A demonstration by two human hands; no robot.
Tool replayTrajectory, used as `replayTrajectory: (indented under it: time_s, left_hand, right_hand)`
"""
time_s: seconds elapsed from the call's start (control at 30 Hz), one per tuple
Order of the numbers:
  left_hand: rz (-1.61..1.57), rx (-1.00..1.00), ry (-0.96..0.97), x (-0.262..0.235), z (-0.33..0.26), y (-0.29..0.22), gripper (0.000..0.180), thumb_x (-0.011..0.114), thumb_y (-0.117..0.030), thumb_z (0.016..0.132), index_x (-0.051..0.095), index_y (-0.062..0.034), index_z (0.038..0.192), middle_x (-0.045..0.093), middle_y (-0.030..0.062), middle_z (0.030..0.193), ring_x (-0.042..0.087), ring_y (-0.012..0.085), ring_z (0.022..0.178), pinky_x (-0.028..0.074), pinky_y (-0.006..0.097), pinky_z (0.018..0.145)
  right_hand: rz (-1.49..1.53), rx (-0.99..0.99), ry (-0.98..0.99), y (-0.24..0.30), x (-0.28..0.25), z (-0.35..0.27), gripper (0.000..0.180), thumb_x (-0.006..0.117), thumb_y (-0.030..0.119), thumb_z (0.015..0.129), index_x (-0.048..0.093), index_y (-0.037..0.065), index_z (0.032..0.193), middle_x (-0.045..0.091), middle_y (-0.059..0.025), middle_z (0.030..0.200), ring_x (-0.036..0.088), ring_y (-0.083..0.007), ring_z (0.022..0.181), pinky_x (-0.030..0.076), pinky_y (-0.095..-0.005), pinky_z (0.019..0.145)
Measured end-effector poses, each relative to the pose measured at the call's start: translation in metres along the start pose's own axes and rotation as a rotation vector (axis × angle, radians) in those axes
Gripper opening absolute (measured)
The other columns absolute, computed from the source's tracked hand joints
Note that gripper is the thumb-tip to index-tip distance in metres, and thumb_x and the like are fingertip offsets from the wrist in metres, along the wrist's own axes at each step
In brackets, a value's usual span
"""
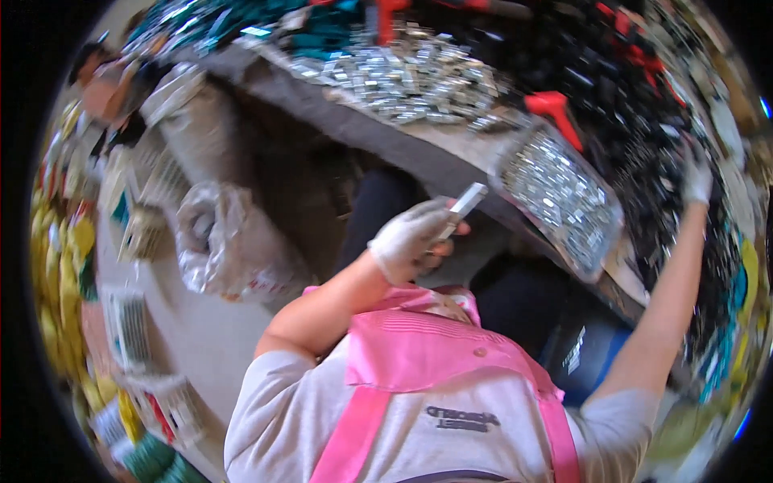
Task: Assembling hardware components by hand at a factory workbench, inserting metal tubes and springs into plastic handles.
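Observation:
My left hand [412, 237], in a white glove, is raised in front of my chest and grips a small flat silvery metal piece [465, 203] that sticks out up and to the right. My right hand [696, 173], also gloved, is stretched far out to the right and rests against a mass of black parts [636, 121]. Blur hides whether its fingers hold anything. Between the two hands lies a clear bag full of small shiny metal pieces [564, 197] on the table edge. I wear a grey shirt and a pink apron [435, 354].
A grey table [378, 137] carries a heap of loose silvery pieces [419, 76] and red-handled items [551, 105]. Crumpled clear plastic bags [225, 241] and white wire baskets [129, 322] stand on the floor at left. Another person [105, 80] is at the far upper left.

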State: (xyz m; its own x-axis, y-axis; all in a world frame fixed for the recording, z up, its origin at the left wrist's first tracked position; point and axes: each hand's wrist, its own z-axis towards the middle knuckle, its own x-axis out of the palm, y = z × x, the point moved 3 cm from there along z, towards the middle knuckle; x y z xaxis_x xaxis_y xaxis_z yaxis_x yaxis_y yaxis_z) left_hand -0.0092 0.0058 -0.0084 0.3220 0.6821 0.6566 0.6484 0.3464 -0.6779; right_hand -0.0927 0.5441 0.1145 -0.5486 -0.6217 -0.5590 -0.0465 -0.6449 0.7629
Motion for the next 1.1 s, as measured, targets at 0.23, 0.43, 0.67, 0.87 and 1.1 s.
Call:
replayTrajectory:
  time_s: [0.23,0.43,0.67,0.87,1.1]
  left_hand:
    - [-0.182,-0.201,0.111,0.01,0.007,-0.005,0.021,0.048,-0.018,0.09,0.044,-0.0085,0.107,0.053,0.0068,0.084,0.038,0.005,0.045,0.023,0.015,0.033]
    - [-0.063,-0.327,0.196,0.026,0.008,-0.003,0.022,0.049,-0.019,0.09,0.045,-0.0069,0.108,0.053,0.0066,0.085,0.038,0.0037,0.046,0.022,0.014,0.033]
    - [0.026,-0.39,0.319,0.029,0.003,-0.001,0.018,0.046,-0.016,0.091,0.048,-0.0075,0.107,0.056,0.0037,0.083,0.036,0.0028,0.047,0.021,0.015,0.036]
    - [0.163,-0.406,0.256,0.024,0.002,-0.005,0.02,0.05,-0.018,0.089,0.048,-0.0083,0.107,0.058,0.0035,0.08,0.033,0.0022,0.046,0.021,0.015,0.036]
    - [0.28,-0.264,0.307,0.035,0.005,-0.018,0.027,0.047,-0.027,0.09,0.048,-0.0067,0.109,0.061,0.0027,0.082,0.036,0.0025,0.047,0.024,0.017,0.039]
  right_hand:
    - [0.267,-0.047,0.692,0.128,0.11,-0.175,0.023,0.055,0.009,0.086,0.057,0.004,0.109,0.06,-0.003,0.097,0.054,-0.0082,0.077,0.046,-0.0222,0.07]
    - [0.331,-0.032,0.784,0.138,0.118,-0.217,0.024,0.061,0.016,0.084,0.06,0.001,0.103,0.055,-0.003,0.096,0.053,-0.0083,0.077,0.046,-0.0223,0.071]
    - [0.435,0.112,1.038,0.142,0.145,-0.243,0.033,0.062,0.023,0.084,0.058,0.002,0.109,0.058,-0.0043,0.094,0.055,-0.0086,0.076,0.046,-0.0215,0.066]
    - [0.454,0.219,1.109,0.139,0.163,-0.246,0.036,0.061,0.025,0.085,0.056,0.001,0.112,0.061,-0.0051,0.093,0.056,-0.009,0.073,0.047,-0.0209,0.063]
    - [0.383,0.165,1.196,0.148,0.178,-0.254,0.031,0.056,0.022,0.088,0.056,0.002,0.113,0.062,-0.0054,0.085,0.06,-0.011,0.07,0.05,-0.0244,0.061]
